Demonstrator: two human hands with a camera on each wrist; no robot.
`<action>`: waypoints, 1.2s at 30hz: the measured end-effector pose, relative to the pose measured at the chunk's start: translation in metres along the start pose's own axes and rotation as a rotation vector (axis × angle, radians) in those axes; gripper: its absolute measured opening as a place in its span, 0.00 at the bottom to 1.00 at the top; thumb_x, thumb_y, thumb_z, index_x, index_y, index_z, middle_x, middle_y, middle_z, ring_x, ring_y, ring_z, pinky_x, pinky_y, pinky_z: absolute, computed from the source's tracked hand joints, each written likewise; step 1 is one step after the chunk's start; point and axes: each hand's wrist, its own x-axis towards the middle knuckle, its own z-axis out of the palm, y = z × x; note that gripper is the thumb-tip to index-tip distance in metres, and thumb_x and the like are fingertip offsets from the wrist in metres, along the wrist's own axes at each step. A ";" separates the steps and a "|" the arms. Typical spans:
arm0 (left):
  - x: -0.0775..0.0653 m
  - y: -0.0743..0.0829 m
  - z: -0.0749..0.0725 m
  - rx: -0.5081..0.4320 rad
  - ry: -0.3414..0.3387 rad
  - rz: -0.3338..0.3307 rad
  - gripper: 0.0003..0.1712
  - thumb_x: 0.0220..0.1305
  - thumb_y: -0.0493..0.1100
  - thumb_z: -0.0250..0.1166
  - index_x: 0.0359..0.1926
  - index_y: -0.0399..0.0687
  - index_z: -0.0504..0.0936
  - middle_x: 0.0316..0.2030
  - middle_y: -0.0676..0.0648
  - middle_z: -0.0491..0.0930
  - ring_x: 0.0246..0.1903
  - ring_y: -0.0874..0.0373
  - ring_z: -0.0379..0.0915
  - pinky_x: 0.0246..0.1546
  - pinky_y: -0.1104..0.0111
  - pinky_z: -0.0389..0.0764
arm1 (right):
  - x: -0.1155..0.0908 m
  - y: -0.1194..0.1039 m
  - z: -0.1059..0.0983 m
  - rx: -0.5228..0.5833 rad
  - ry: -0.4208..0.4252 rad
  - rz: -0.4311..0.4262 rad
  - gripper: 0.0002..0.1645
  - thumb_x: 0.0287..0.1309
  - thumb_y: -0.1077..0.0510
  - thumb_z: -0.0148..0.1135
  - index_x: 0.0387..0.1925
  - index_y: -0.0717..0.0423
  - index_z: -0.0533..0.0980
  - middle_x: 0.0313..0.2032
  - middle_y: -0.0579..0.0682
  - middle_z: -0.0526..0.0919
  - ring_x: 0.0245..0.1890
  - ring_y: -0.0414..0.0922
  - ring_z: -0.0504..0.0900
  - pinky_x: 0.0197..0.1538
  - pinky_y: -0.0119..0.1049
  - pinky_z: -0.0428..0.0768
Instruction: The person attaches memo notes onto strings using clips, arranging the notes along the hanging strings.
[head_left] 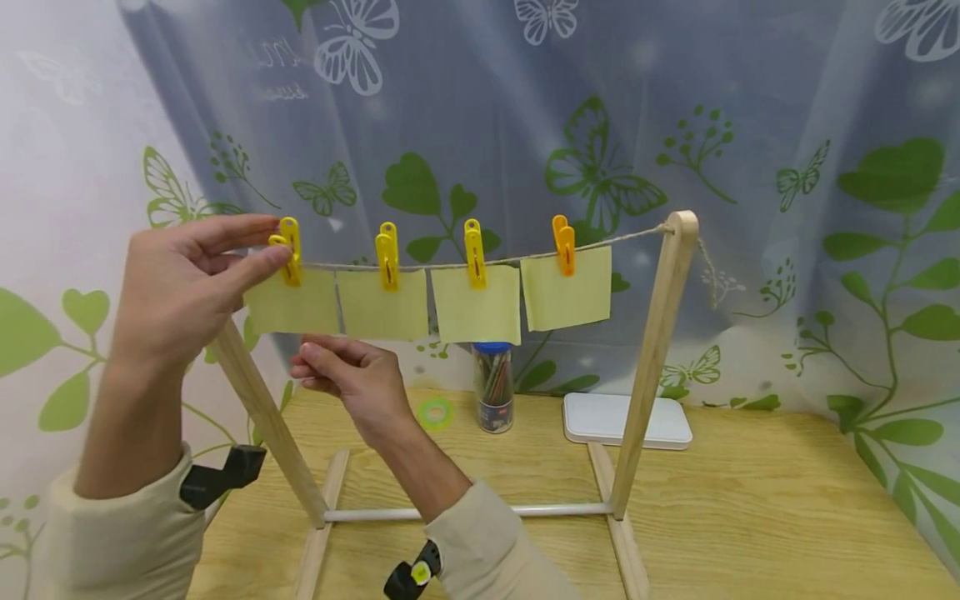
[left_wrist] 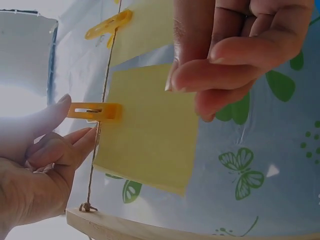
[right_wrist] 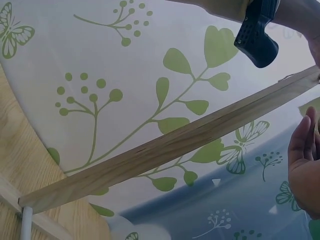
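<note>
My left hand (head_left: 176, 283) pinches the handles of the yellow clothespin (head_left: 290, 271) at the left end of the string, between thumb and forefinger. That clothespin sits over the string and the top edge of the leftmost yellow paper note (head_left: 292, 304). Just below this note is my right hand (head_left: 356, 375), its fingers loosely bent and fingertips right at the lower edge. To the right, two more yellow clothespins (head_left: 388, 258) and an orange clothespin (head_left: 564, 246) each hold a note on the twine (head_left: 630, 239). From the left wrist, the right fingers overlap the note's edge.
A wooden stand with slanted posts (head_left: 656, 358) and a white crossbar (head_left: 562, 509) carries the twine. Behind it on the wooden table (head_left: 780, 500) are a blue-lidded jar of pencils (head_left: 492, 392), a green tape roll (head_left: 436, 413) and a white case (head_left: 667, 423). A patterned curtain (head_left: 480, 108) hangs behind.
</note>
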 end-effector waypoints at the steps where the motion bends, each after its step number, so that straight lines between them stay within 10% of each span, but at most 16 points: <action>1: 0.000 0.000 0.000 0.001 0.005 0.001 0.16 0.54 0.38 0.71 0.46 0.44 0.85 0.30 0.71 0.82 0.17 0.72 0.76 0.14 0.79 0.69 | 0.000 0.000 -0.001 0.001 0.001 0.005 0.15 0.59 0.66 0.60 0.47 0.71 0.78 0.36 0.62 0.86 0.28 0.37 0.85 0.38 0.29 0.83; 9: 0.002 0.000 0.002 -0.009 0.009 0.015 0.18 0.52 0.38 0.72 0.47 0.44 0.85 0.33 0.72 0.82 0.14 0.71 0.74 0.14 0.79 0.70 | -0.003 -0.001 -0.012 -0.076 0.001 0.000 0.15 0.58 0.66 0.61 0.47 0.69 0.79 0.39 0.65 0.85 0.29 0.36 0.85 0.40 0.30 0.83; 14: -0.003 0.000 0.005 -0.289 0.039 0.049 0.21 0.50 0.29 0.71 0.48 0.36 0.83 0.38 0.59 0.85 0.10 0.67 0.68 0.09 0.77 0.58 | -0.009 0.001 -0.025 -0.232 -0.037 -0.021 0.15 0.59 0.64 0.61 0.48 0.66 0.79 0.44 0.70 0.82 0.32 0.39 0.86 0.43 0.35 0.83; 22: -0.036 -0.001 0.029 -0.656 0.337 0.368 0.09 0.45 0.21 0.68 0.32 0.19 0.80 0.24 0.46 0.85 0.11 0.66 0.68 0.13 0.81 0.63 | -0.036 0.005 -0.061 -0.561 -0.127 -0.010 0.19 0.60 0.60 0.63 0.54 0.56 0.77 0.46 0.61 0.83 0.42 0.43 0.84 0.44 0.29 0.81; 29: -0.093 -0.046 0.060 -0.380 -0.004 0.400 0.06 0.48 0.21 0.66 0.28 0.29 0.81 0.24 0.54 0.82 0.19 0.69 0.72 0.21 0.80 0.72 | -0.083 0.000 -0.108 -0.932 -0.152 -0.020 0.30 0.58 0.47 0.65 0.61 0.47 0.71 0.51 0.46 0.81 0.48 0.40 0.81 0.52 0.30 0.78; 36: -0.136 -0.096 0.098 -0.040 -0.192 0.098 0.07 0.55 0.33 0.69 0.33 0.48 0.83 0.22 0.54 0.80 0.18 0.70 0.68 0.19 0.75 0.71 | -0.133 -0.020 -0.180 -1.215 -0.108 0.001 0.37 0.57 0.39 0.62 0.64 0.49 0.67 0.55 0.46 0.79 0.51 0.45 0.80 0.53 0.38 0.78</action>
